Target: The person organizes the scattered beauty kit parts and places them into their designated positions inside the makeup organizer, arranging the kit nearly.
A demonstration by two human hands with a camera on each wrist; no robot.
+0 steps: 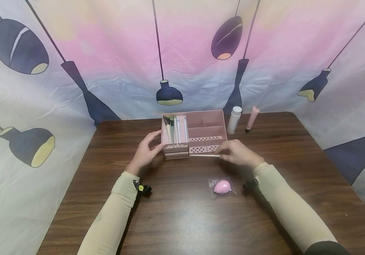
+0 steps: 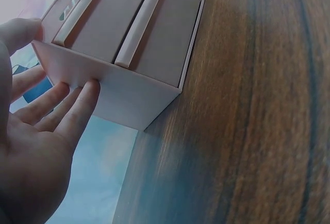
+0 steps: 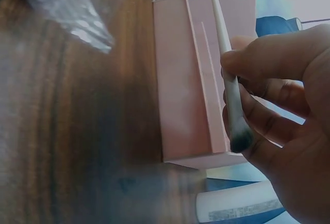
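Observation:
A pink desktop organizer (image 1: 212, 117) stands at the back of the table, several makeup brushes (image 1: 172, 129) upright in its left compartment. Against its left side rests my left hand (image 1: 146, 148); in the left wrist view the fingers (image 2: 77, 110) are extended along the side wall, with the thumb near the top front edge. My right hand (image 1: 238, 154) pinches a slim makeup brush (image 1: 203, 155) with a pale handle, held level before the organizer's right front. The right wrist view shows the brush's dark tip (image 3: 241, 139) below the thumb.
Two small drawers (image 1: 176, 151) form the organizer's lower left front. Right of it stand a white bottle (image 1: 234, 120) and a pink tube (image 1: 252, 119). A pink makeup sponge (image 1: 222, 186) in clear wrap lies on the wooden table (image 1: 182, 226), nearer the front.

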